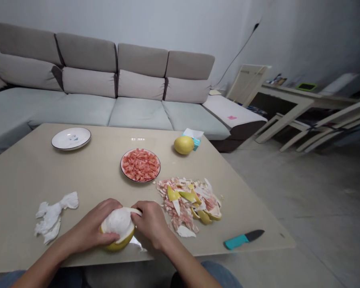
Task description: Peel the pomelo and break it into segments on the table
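Firstly, one partly peeled pomelo, white above and yellow below, is positioned on the near side of the plate of red pulp. It is clasped by the left hand; a white flap at its edge is pinched by the right hand. Relative to that plate, one whole yellow fruit is placed beyond right, a peel heap near right, a teal-handled knife nearer and farther right, crumpled tissue near left.

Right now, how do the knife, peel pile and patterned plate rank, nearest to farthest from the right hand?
Head view:
1. Peel pile, just right of the right hand
2. Knife, farther right
3. Patterned plate, far left, toward the back
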The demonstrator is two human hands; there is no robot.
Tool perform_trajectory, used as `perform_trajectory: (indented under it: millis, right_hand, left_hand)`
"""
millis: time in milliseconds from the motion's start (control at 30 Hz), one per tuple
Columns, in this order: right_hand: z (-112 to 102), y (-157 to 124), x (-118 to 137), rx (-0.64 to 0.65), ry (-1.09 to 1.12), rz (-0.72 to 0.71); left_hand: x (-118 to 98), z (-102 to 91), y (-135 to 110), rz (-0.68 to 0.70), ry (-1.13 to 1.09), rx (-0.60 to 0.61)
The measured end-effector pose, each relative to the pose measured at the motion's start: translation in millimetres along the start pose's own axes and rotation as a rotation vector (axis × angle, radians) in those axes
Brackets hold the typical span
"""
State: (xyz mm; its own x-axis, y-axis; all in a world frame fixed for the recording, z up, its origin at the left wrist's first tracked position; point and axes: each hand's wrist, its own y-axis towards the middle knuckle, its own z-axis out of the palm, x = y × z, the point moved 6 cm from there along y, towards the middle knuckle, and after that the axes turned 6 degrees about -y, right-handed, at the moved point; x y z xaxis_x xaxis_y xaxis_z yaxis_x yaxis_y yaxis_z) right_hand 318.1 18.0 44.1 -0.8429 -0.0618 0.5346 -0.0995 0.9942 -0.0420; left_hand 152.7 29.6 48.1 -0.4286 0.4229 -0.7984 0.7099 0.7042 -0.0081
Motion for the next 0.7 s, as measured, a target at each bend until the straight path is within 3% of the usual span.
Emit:
perform_trajectory:
  millis: [267,533,700]
  right_hand:
    - [-11.0,-14.6,-0.5,0.112,0.264,-0.144]
    - [1.5,-9.3,-25.4,0.44,0.74,0.027]
    - [3.3,-9.3,-34.0,0.573,0.872,0.084]
  left_hand:
    - [6.9,0.1,-2.0,0.025,-0.04,0.066]
    - [10.1,0.5,-4.7,0.086,-0.084,0.167]
    - [11.9,2.7,-5.4,0.119,-0.119,0.203]
